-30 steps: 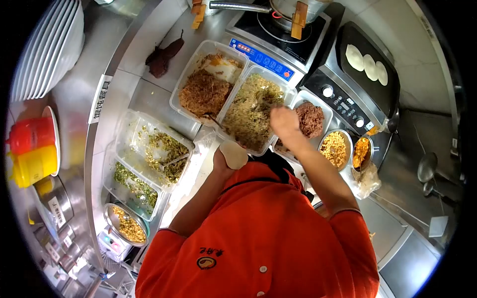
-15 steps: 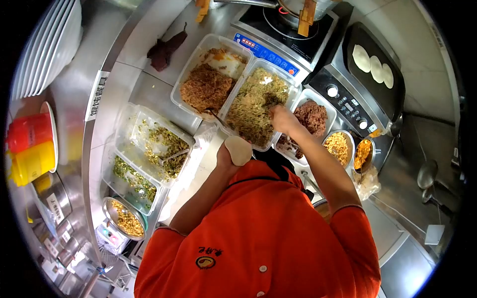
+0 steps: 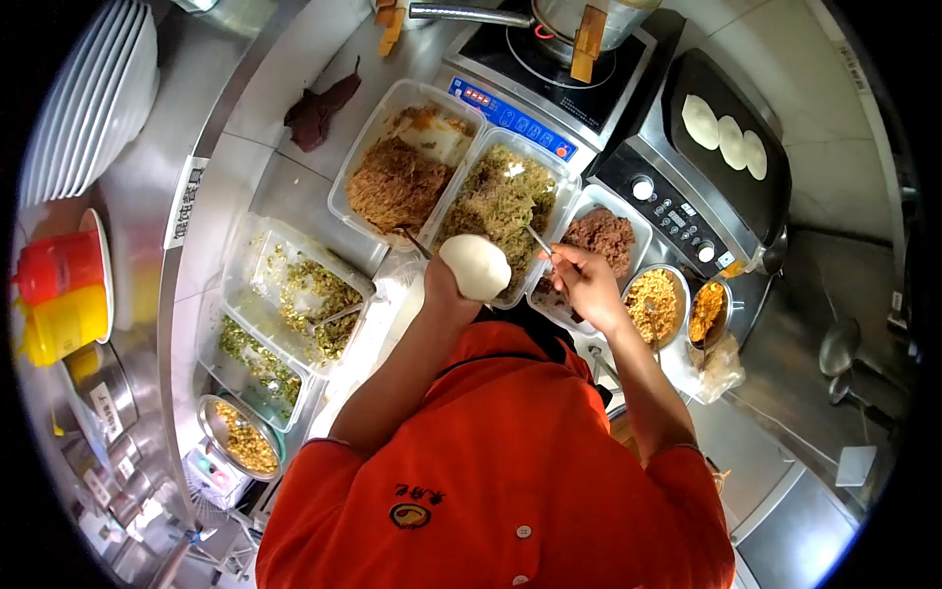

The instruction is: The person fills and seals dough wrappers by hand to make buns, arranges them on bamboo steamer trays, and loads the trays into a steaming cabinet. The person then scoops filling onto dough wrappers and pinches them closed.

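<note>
On my left hand (image 3: pixel 453 294) rests a round, pale dough wrapper (image 3: pixel 475 268), above the near edge of the tub of green filling (image 3: pixel 497 191). My right hand (image 3: pixel 585 285) grips the handle of a metal spoon (image 3: pixel 539 239), whose far end reaches the right side of that filling. Brown shredded filling (image 3: pixel 397 184) fills the tub on the left. Right of the green tub, a smaller container has dark reddish-brown filling (image 3: pixel 601 239). Close to my right forearm is a bowl of chopped yellow bits (image 3: pixel 653 304), beside a bowl of orange food (image 3: pixel 706 310).
A griddle (image 3: pixel 736 147) with several pale dough pieces stands at the upper right. A pot (image 3: pixel 589 20) sits on the induction cooker (image 3: pixel 564 83). Two tubs with chopped greens (image 3: pixel 319 285) lie left. Stacked white plates (image 3: pixel 93 108) are at the far left.
My right hand has come back from the green filling, and a spoon now shows in it. My left hand has risen slightly with the wrapper, which faces up more. The whole view has shifted a little.
</note>
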